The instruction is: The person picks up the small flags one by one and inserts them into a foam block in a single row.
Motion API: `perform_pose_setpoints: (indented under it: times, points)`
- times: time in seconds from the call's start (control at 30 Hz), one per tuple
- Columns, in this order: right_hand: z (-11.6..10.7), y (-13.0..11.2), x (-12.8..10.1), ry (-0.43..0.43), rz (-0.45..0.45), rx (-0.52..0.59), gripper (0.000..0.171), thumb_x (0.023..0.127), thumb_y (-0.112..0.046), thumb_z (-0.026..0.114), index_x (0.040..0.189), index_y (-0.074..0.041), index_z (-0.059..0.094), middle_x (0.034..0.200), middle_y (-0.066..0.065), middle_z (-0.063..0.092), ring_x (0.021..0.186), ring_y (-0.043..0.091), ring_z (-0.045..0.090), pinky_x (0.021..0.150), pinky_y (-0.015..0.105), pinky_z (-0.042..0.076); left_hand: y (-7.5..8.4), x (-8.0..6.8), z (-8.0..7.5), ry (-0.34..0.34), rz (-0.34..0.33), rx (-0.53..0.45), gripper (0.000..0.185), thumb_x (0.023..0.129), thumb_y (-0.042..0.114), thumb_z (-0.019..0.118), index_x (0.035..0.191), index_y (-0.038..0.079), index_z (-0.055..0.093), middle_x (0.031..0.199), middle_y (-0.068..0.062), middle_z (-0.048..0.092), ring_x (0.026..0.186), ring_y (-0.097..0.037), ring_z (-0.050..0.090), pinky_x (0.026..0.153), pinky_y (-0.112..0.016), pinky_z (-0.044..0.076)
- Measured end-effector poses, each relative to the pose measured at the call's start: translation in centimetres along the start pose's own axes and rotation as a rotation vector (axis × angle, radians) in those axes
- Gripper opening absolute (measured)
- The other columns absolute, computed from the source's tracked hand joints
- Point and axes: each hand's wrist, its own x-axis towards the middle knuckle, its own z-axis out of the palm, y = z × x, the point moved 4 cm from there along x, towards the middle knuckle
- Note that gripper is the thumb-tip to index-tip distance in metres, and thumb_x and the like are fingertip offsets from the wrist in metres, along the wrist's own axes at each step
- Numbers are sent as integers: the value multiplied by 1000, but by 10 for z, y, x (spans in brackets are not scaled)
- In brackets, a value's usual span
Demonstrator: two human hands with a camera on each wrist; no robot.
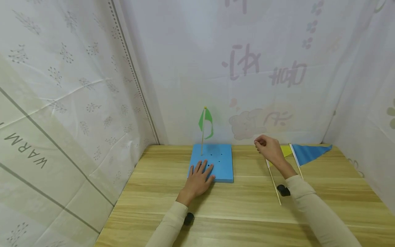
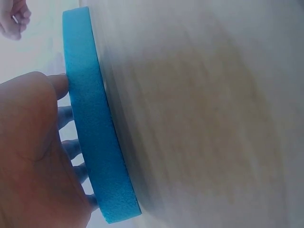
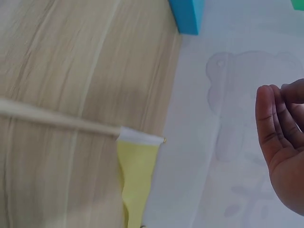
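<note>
A blue foam block [image 1: 213, 161] with small holes lies on the wooden table. A green flag [image 1: 206, 120] on a thin stick stands upright in its far left corner. My left hand [image 1: 199, 176] rests flat on the block's near left part, fingers straight; the left wrist view shows the block's edge [image 2: 92, 128] under those fingers [image 2: 66, 116]. My right hand [image 1: 266, 147] hovers to the right of the block with fingers loosely curled and nothing in it, above a yellow flag [image 1: 285, 151] lying on the table. In the right wrist view the yellow flag [image 3: 135, 171] lies below my right hand [image 3: 282, 137].
A blue flag [image 1: 308, 152] on a stick lies at the table's [image 1: 247, 209] far right. White patterned cloth walls close off the left, back and right. A small black object [image 1: 283, 189] sits by my right forearm.
</note>
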Motion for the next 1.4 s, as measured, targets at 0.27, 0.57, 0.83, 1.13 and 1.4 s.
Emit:
perform_pose_setpoints:
  times: [0.27,0.57,0.83,1.13,1.4]
  points:
    - [-12,19,-15,-13,60,-36,21,108,-21,66,109,0,71,88,19,76,78,37,75,57,25,56,0,2,1,2,-1,-3,59,115,47,43,168,20,39,177,-13,26,165,-41,20,131,-69,18]
    - [-19,33,-32,-134,105,-146,20,107,-18,62,107,2,69,93,16,74,65,19,66,56,32,50,-1,2,1,10,4,7,59,115,46,43,168,19,39,177,-14,26,165,-42,21,130,-69,18]
    - [-16,51,-52,-330,147,-233,24,106,-23,66,93,-3,67,70,5,65,58,15,58,55,33,46,-1,2,1,-1,-1,36,59,115,47,40,168,21,37,177,-13,25,165,-40,21,130,-69,20]
    - [-5,68,-65,-460,209,-228,40,100,-35,73,69,-15,57,57,-6,46,55,12,44,54,28,36,0,2,2,5,-16,56,59,115,49,41,168,23,38,177,-11,26,165,-39,21,131,-67,20]
    - [-3,68,-69,-462,220,-211,39,97,-24,74,65,-16,53,54,-7,44,51,10,44,51,27,39,1,2,3,8,-27,53,59,115,49,41,168,24,38,177,-10,27,165,-38,21,130,-68,20]
